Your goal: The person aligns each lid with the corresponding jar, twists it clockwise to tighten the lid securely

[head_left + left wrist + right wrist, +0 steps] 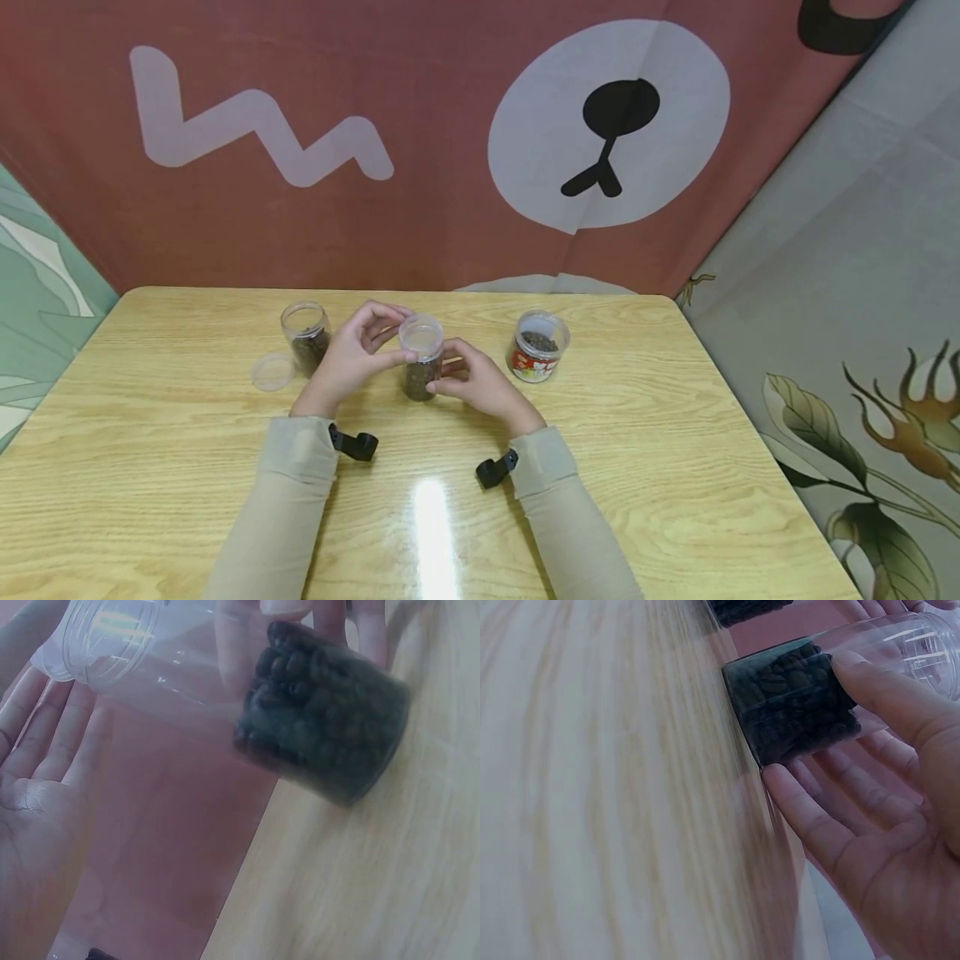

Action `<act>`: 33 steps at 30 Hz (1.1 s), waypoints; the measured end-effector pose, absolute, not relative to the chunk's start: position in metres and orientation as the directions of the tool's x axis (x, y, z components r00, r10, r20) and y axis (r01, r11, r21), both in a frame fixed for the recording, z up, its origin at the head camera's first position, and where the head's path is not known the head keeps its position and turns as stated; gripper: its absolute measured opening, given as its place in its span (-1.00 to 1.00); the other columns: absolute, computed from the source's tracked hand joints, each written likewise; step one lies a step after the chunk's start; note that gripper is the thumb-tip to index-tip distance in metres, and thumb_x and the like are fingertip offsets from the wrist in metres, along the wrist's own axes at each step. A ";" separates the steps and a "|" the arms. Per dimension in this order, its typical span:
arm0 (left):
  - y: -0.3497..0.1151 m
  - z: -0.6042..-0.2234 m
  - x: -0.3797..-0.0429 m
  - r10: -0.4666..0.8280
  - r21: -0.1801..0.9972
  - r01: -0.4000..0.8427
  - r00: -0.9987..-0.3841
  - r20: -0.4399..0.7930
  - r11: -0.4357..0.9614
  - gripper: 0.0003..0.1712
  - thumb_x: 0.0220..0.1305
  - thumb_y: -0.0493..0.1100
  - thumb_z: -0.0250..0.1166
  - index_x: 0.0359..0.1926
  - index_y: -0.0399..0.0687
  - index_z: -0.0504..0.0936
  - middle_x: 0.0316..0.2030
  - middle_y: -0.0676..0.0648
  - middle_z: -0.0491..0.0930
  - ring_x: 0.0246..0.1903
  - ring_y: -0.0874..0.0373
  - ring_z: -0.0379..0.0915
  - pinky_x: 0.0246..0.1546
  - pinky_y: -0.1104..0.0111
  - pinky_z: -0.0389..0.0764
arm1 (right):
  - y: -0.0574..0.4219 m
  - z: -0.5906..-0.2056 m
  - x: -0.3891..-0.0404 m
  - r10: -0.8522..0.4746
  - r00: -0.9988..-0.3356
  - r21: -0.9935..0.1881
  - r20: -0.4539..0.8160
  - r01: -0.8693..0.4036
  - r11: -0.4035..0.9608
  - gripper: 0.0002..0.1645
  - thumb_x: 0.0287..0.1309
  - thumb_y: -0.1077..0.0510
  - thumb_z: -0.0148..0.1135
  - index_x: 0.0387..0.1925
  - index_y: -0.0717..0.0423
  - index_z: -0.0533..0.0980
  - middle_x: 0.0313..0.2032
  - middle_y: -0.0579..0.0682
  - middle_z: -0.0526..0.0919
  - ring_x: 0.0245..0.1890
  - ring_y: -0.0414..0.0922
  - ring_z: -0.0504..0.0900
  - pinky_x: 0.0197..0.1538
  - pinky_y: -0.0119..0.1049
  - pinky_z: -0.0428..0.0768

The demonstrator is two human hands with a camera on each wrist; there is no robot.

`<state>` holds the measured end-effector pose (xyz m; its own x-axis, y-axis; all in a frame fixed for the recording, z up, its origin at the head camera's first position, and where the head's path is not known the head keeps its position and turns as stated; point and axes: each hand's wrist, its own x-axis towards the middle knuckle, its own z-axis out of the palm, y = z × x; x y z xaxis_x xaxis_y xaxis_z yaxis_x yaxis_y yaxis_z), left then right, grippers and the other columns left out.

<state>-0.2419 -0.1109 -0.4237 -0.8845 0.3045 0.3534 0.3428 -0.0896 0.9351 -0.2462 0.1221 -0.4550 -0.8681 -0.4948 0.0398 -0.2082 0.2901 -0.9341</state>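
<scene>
A clear plastic jar [418,383], partly filled with dark coffee beans [791,701], stands upright on the wooden table between my hands. My left hand [358,350] pinches the clear lid [422,332] at its mouth, thumb on the near side and fingers behind. My right hand [480,382] holds the jar's body from the right, with the thumb against the wall at bean level. In the left wrist view the threaded neck [124,637] shows just below the lid.
Left of my hands stands a similar lidless jar [306,337] of dark beans, with a loose clear lid [272,372] lying flat beside it. To the right is a short open tub [534,364] with a red label and dark contents. A printed curtain [420,233] hangs behind the table [675,467].
</scene>
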 end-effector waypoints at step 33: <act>-0.112 -0.436 -0.248 0.334 0.946 0.312 -0.885 0.323 -0.088 -0.42 0.11 -0.44 0.51 0.11 -0.25 0.45 0.19 -0.16 0.49 0.26 0.09 0.43 0.34 0.29 0.41 | 0.124 -0.454 -0.248 -0.525 -0.851 -0.932 0.014 -0.202 0.302 -0.35 0.27 0.26 0.39 0.33 0.19 0.36 0.25 0.18 0.48 0.24 0.19 0.50 0.30 -0.02 0.50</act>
<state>-0.2477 -0.1115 -0.4359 -0.8854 0.3343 0.3229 0.3116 -0.0884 0.9461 -0.2484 0.1239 -0.4538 -0.8508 -0.5252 0.0141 -0.2020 0.3022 -0.9316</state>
